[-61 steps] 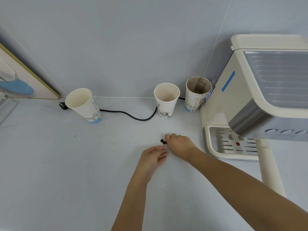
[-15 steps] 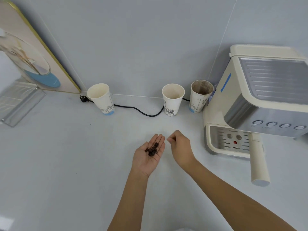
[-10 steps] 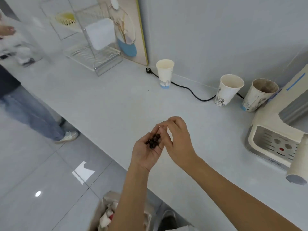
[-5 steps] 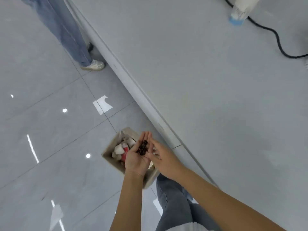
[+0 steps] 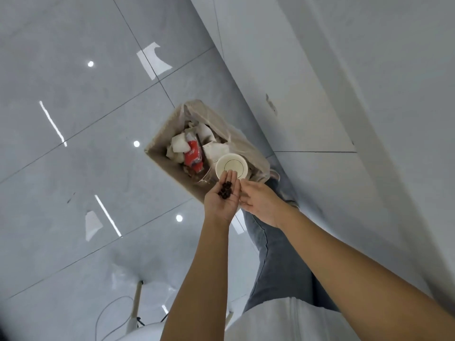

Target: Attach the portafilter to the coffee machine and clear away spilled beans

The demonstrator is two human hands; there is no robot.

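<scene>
Several dark coffee beans [image 5: 225, 190] lie in the palm of my left hand [image 5: 221, 204], which is turned palm up with its fingers straight. The fingertips reach over the near edge of a lined waste bin [image 5: 161, 130] on the floor. My right hand [image 5: 261, 203] is just right of the left palm, fingers loosely curled, with nothing in it. The coffee machine and the portafilter are out of view.
The bin holds crumpled paper, a red can [image 5: 193, 153] and a white paper cup [image 5: 231, 166]. It stands against the grey counter front [image 5: 320, 94]. My jeans leg [image 5: 278, 262] is right of it. A white stool [image 5: 138, 303] is on the glossy tiled floor at lower left.
My view has swung from the counter down to the floor. Both hands, the left still cupping the beans, have moved off the counter to above the bin's near edge.
</scene>
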